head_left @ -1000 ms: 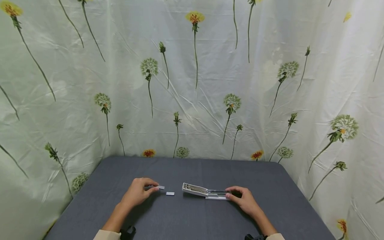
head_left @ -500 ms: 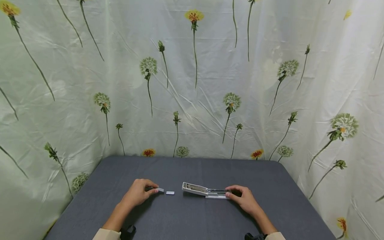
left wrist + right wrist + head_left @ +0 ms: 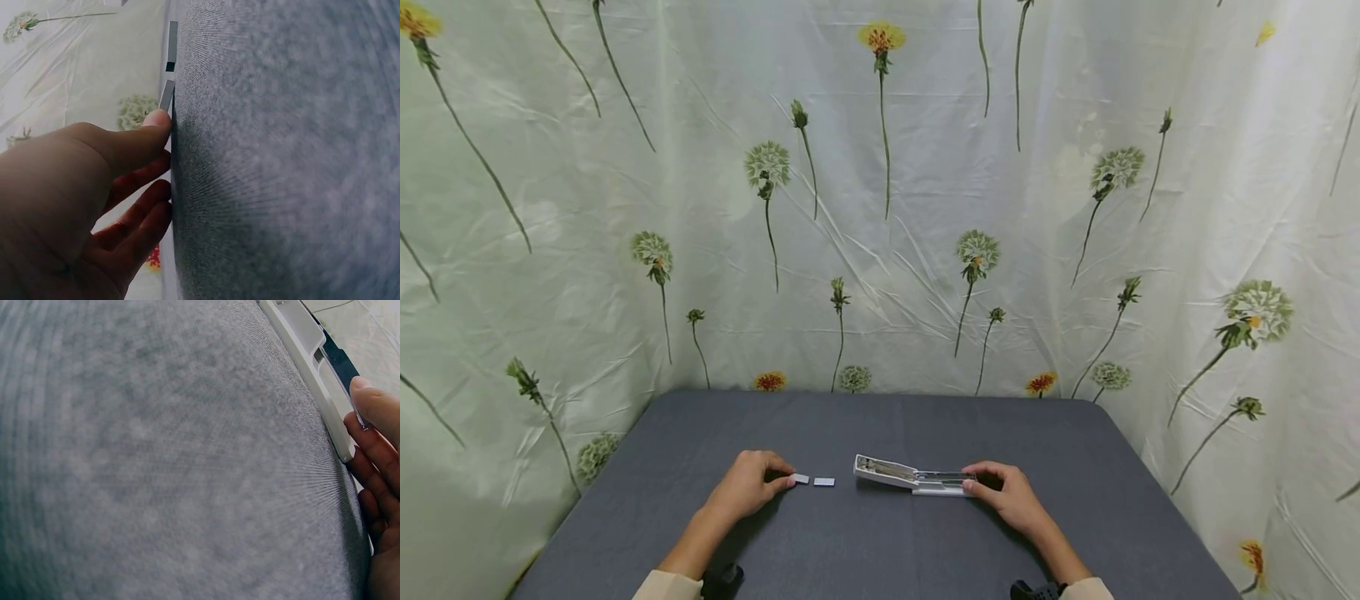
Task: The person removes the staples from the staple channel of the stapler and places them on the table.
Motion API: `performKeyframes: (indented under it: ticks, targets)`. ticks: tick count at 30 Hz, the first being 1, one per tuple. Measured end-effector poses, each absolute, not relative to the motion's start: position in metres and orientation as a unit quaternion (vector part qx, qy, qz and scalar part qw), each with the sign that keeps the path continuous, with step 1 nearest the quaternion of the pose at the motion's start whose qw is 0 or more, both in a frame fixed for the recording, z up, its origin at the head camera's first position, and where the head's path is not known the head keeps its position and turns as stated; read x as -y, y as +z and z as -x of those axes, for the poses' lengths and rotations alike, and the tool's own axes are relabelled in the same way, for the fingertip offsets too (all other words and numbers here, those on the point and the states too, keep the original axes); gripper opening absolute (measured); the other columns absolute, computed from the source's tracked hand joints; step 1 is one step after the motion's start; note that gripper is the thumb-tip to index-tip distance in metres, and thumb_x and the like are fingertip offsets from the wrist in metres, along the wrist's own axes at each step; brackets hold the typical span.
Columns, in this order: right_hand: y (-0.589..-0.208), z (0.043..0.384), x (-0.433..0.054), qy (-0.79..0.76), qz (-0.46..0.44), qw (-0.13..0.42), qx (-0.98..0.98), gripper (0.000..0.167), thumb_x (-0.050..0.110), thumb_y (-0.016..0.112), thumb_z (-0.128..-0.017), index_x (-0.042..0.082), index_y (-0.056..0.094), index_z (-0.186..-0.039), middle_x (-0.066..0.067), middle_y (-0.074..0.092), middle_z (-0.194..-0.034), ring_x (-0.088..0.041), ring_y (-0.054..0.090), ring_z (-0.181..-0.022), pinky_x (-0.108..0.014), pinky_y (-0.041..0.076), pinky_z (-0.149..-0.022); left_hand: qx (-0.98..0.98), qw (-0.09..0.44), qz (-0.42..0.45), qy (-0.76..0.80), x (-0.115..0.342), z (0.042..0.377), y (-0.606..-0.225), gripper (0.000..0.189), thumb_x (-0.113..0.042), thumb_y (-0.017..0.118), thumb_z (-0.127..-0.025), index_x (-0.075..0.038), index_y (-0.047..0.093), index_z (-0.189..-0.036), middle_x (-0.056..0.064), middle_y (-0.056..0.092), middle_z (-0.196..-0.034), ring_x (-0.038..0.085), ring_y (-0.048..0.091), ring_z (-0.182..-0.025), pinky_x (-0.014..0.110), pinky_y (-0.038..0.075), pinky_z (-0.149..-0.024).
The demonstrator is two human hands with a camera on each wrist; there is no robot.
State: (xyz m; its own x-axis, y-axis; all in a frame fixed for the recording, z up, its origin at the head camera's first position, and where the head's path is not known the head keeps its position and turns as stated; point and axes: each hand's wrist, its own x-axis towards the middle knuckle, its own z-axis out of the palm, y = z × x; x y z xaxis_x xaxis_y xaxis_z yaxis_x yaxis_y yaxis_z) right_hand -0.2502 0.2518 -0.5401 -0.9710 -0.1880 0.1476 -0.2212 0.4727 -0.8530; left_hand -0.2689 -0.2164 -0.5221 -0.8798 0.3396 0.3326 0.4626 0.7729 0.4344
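Observation:
A white stapler point(image 3: 887, 473) lies opened out on the table, its top cover swung back to the left and its metal magazine bared. My right hand point(image 3: 1011, 498) grips the stapler's right end; in the right wrist view the thumb lies on the dark metal magazine point(image 3: 340, 365), fingers beside the white base point(image 3: 331, 419). To the left, my left hand point(image 3: 747, 485) pinches the end of a small strip of staples point(image 3: 801, 479), which tilts slightly against the tabletop. A second staple strip point(image 3: 823, 482) lies flat just right of it, a narrow gap between them.
A dark grey cloth covers the table point(image 3: 880, 550). Behind it and at both sides hangs a pale curtain point(image 3: 910, 317) printed with dandelions. Black wrist straps point(image 3: 722, 581) and light sleeves show at the bottom edge.
My left hand has lowered its staple strip toward the front, from behind the second strip to nearly in line with it. The right hand and stapler have stayed in place.

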Motion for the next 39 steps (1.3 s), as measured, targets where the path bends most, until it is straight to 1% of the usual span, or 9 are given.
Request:
performKeyframes:
  ticks: [6,15,20,26,28,36,39]
  targets:
    - [-0.541,0.25,-0.252,0.494,-0.123,0.022,0.86,0.026,0.03,0.079,-0.091,0.015,0.078,-0.112,-0.002,0.077,-0.109,-0.003,0.065,-0.095,-0.022,0.051,-0.085,0.938,0.125,0.227,-0.229,0.214,0.267,-0.52,0.007,-0.015,0.085,-0.083,-0.014,0.083,-0.09,-0.003,0.078,-0.09,0.018,0.073,-0.086,0.036,0.059,-0.078]
    - [-0.541,0.249,-0.255,0.489,-0.12,0.027,0.863,0.026,0.029,0.079,-0.091,0.015,0.078,-0.112,-0.003,0.077,-0.107,-0.003,0.064,-0.094,-0.022,0.051,-0.085,0.944,0.126,0.206,-0.226,0.205,0.261,-0.514,0.007,-0.014,0.087,-0.082,-0.013,0.084,-0.088,-0.001,0.076,-0.093,0.023,0.073,-0.09,0.044,0.059,-0.082]
    - [-0.542,0.247,-0.255,0.494,-0.123,0.027,0.86,0.026,0.029,0.079,-0.091,0.014,0.078,-0.113,-0.003,0.077,-0.108,-0.002,0.064,-0.094,-0.022,0.051,-0.085,0.942,0.135,0.207,-0.229,0.204,0.262,-0.517,0.01,-0.014,0.087,-0.081,-0.013,0.084,-0.09,0.0,0.076,-0.094,0.025,0.073,-0.091,0.045,0.059,-0.083]
    - [-0.542,0.246,-0.255,0.496,-0.125,0.029,0.859,0.026,0.028,0.079,-0.091,0.014,0.077,-0.113,-0.003,0.077,-0.108,-0.003,0.064,-0.094,-0.022,0.051,-0.085,0.942,0.134,0.205,-0.231,0.206,0.262,-0.521,0.011,-0.013,0.087,-0.081,-0.013,0.083,-0.091,-0.001,0.074,-0.094,0.024,0.072,-0.09,0.045,0.058,-0.083]
    - [-0.542,0.246,-0.255,0.496,-0.127,0.028,0.859,0.026,0.028,0.079,-0.091,0.015,0.077,-0.114,-0.003,0.076,-0.108,-0.003,0.064,-0.094,-0.022,0.051,-0.085,0.942,0.129,0.206,-0.232,0.208,0.261,-0.521,0.012,-0.014,0.087,-0.081,-0.013,0.083,-0.092,-0.002,0.074,-0.095,0.024,0.071,-0.091,0.045,0.058,-0.084]
    - [-0.54,0.245,-0.254,0.501,-0.137,0.023,0.854,0.027,0.027,0.078,-0.093,0.014,0.076,-0.116,-0.004,0.076,-0.11,-0.003,0.064,-0.095,-0.022,0.051,-0.085,0.946,0.089,0.189,-0.247,0.212,0.256,-0.518,0.02,-0.017,0.087,-0.082,-0.013,0.081,-0.101,0.0,0.073,-0.104,0.029,0.07,-0.103,0.052,0.054,-0.095]
    - [-0.538,0.245,-0.257,0.498,-0.132,0.022,0.857,0.027,0.028,0.077,-0.093,0.014,0.076,-0.117,-0.005,0.076,-0.111,-0.002,0.064,-0.095,-0.022,0.052,-0.085,0.947,0.074,0.181,-0.255,0.209,0.255,-0.515,0.022,-0.018,0.087,-0.082,-0.012,0.08,-0.102,0.002,0.072,-0.108,0.033,0.069,-0.108,0.054,0.053,-0.098]
